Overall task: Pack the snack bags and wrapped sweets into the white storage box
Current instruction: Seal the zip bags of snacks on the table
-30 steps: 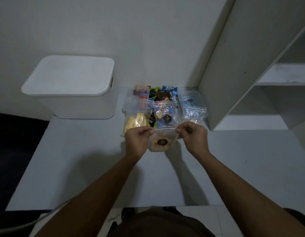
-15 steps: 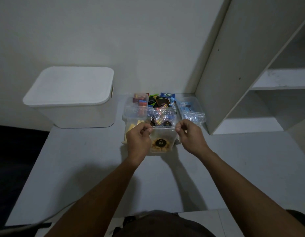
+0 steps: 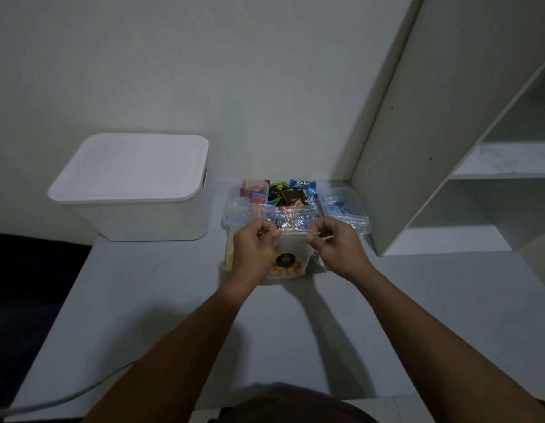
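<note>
A clear snack bag [image 3: 288, 261] with a round black label and golden-brown pieces at its bottom stands upright at the near edge of the snack pile, its long axis vertical and its mouth pointing up. The left hand [image 3: 254, 250] pinches the bag's top edge at the left corner, fingers curled round the plastic. The right hand [image 3: 337, 247] pinches the same edge at the right corner, thumb and forefinger closed on it. The top edge is stretched flat between them, running left to right. The label faces the camera.

Behind the bag lies the rest of the pile on the white table [image 3: 143, 315]. A clear bag of red wrapped sweets [image 3: 253, 190] lies at the back left. Dark and blue wrapped sweets [image 3: 291, 193] lie loose at the back middle, one with a blue wrapper and white lettering. A clear bag of shiny wrapped sweets [image 3: 292, 219] lies just behind the hands. A clear bag of blue pieces [image 3: 341, 207] lies to the right. A yellowish bag [image 3: 228, 256] shows only as a sliver behind the left hand.

The white storage box [image 3: 137, 190] stands well to the left of the pile with its lid on. A white shelf unit [image 3: 448, 148] rises on the right.
</note>
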`<move>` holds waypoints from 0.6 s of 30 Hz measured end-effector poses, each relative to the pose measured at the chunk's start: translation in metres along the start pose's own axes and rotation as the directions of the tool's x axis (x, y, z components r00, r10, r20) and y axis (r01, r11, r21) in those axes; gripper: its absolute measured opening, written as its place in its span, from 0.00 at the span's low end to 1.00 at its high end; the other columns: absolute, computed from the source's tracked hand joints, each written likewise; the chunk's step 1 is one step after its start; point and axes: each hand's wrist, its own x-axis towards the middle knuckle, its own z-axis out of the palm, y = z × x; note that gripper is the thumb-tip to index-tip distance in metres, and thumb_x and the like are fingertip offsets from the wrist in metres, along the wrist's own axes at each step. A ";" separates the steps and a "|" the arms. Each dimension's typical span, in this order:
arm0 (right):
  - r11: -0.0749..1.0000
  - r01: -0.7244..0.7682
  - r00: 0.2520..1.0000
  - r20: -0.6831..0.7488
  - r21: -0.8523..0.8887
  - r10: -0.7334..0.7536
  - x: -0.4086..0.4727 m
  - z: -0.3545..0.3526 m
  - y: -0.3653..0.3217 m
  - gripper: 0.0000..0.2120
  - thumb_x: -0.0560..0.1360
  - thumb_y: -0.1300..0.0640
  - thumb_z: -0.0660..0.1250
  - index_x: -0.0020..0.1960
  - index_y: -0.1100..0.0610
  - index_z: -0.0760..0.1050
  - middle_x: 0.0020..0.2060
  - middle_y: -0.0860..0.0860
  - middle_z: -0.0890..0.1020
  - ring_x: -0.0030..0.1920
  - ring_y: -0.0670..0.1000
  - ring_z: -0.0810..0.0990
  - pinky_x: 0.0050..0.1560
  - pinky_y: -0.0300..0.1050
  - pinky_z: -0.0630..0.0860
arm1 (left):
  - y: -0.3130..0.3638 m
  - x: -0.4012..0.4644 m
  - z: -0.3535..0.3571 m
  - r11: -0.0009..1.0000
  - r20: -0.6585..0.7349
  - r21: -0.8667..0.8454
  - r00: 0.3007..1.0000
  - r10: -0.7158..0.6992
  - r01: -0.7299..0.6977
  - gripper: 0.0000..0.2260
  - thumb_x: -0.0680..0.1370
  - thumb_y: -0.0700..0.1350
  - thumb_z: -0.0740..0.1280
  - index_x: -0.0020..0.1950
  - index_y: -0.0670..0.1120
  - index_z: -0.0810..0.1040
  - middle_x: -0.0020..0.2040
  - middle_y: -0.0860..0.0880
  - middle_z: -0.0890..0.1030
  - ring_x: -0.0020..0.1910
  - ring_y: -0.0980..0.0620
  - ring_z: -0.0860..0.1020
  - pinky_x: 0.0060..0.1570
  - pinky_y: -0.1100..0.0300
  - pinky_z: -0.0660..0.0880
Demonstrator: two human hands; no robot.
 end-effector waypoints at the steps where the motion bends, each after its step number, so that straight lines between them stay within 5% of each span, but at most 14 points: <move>1: 1.000 -0.003 1.000 0.018 0.000 0.003 0.002 0.001 -0.002 0.05 0.74 0.62 0.69 0.41 0.54 0.76 0.37 0.46 0.79 0.39 0.44 0.77 0.41 0.35 0.73 | 0.000 0.000 0.001 1.000 -0.005 0.002 1.000 0.009 -0.009 0.03 0.76 0.39 0.67 0.43 0.44 0.78 0.40 0.49 0.80 0.42 0.55 0.77 0.38 0.68 0.70; 8: 0.999 0.008 1.000 -0.022 -0.032 -0.008 0.014 0.002 -0.003 0.08 0.75 0.62 0.69 0.39 0.53 0.75 0.35 0.47 0.79 0.39 0.47 0.77 0.42 0.43 0.75 | 0.001 0.015 -0.006 0.999 0.100 0.018 0.995 0.027 -0.029 0.01 0.75 0.41 0.70 0.46 0.45 0.80 0.43 0.50 0.81 0.45 0.56 0.78 0.41 0.69 0.70; 14: 0.994 0.089 0.993 0.083 -0.056 -0.084 0.024 0.005 -0.011 0.03 0.74 0.61 0.69 0.43 0.59 0.77 0.41 0.53 0.81 0.43 0.51 0.78 0.44 0.43 0.75 | 0.000 0.024 -0.003 0.993 0.068 0.089 0.995 0.076 -0.082 0.03 0.76 0.38 0.68 0.46 0.45 0.78 0.44 0.50 0.80 0.44 0.56 0.76 0.43 0.68 0.72; 18: 0.995 0.077 0.997 0.026 -0.060 -0.076 0.030 0.009 -0.011 0.04 0.74 0.61 0.70 0.41 0.60 0.78 0.38 0.55 0.81 0.41 0.53 0.79 0.44 0.52 0.78 | 0.002 0.027 -0.002 0.992 0.067 0.063 0.993 0.101 -0.105 0.02 0.76 0.38 0.68 0.46 0.44 0.78 0.44 0.50 0.80 0.44 0.57 0.76 0.41 0.73 0.72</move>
